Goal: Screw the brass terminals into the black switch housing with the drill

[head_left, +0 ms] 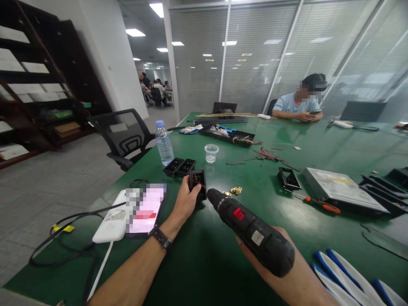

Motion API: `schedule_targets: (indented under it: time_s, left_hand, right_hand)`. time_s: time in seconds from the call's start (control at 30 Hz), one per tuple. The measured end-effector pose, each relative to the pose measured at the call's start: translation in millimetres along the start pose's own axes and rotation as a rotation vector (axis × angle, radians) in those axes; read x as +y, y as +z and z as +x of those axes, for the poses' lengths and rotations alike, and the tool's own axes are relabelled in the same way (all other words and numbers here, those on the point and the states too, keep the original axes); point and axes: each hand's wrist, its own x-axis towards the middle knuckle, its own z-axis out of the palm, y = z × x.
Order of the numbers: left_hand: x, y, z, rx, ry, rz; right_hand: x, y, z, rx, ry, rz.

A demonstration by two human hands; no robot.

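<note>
My left hand [188, 196] grips a small black plastic housing [198, 177], tilted up with its open side toward me and small brass-coloured parts inside. In my right hand [255, 255] is a black cordless drill [251, 233] with a red switch on top. The drill's chuck end is close to the right side of the housing; its tip is too small to make out clearly. Several small brass plates [236, 191] lie on the table just beyond the drill. Two similar black housings [180, 167] sit behind my left hand.
Left of my arm lie a phone [149, 210] and a white power strip [111, 221] with cables. A water bottle [164, 143] and clear plastic cup [211, 154] stand behind. Rightward are a screwdriver [321, 205], metal-topped box [344, 189] and gloves [347, 276]. A person [298, 104] sits across the table.
</note>
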Motion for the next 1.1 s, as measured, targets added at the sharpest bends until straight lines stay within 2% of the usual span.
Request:
schedule_targets:
  time_s: [0.17, 0.27, 0.47, 0.6, 0.77, 0.83, 1.1]
  left_hand:
    - [-7.2, 2.5, 0.4, -0.005, 0.086, -0.016]
    - [-9.1, 5.2, 0.3, -0.032, 0.105, -0.076]
    - [-12.0, 6.6, 2.3, -0.008, 0.109, -0.087]
    - [-17.1, 6.7, 4.3, -0.005, 0.136, -0.089]
    - [-17.1, 9.7, 2.2, 0.037, 0.187, -0.037]
    - [-15.6, 10.0, 0.6, 0.043, 0.22, -0.019]
    - [-12.4, 9.0, -1.7, 0.039, 0.214, 0.015]
  right_hand:
    - [7.9, 6.1, -4.3, -0.011, -0.061, -0.094]
    - [20.7, 12.0, -7.2, -0.003, -0.122, -0.148]
    - [38.0, 19.8, -8.5, 0.045, -0.292, -0.178]
    - [36.1, 22.3, -8.1, 0.029, -0.28, -0.185]
    - [31.9, 24.6, -8.0, 0.101, -0.256, -0.23]
    - [30.6, 25.6, -7.9, 0.135, -0.267, -0.227]
    - [30.3, 25.8, -7.4, 0.151, -0.331, -0.224]
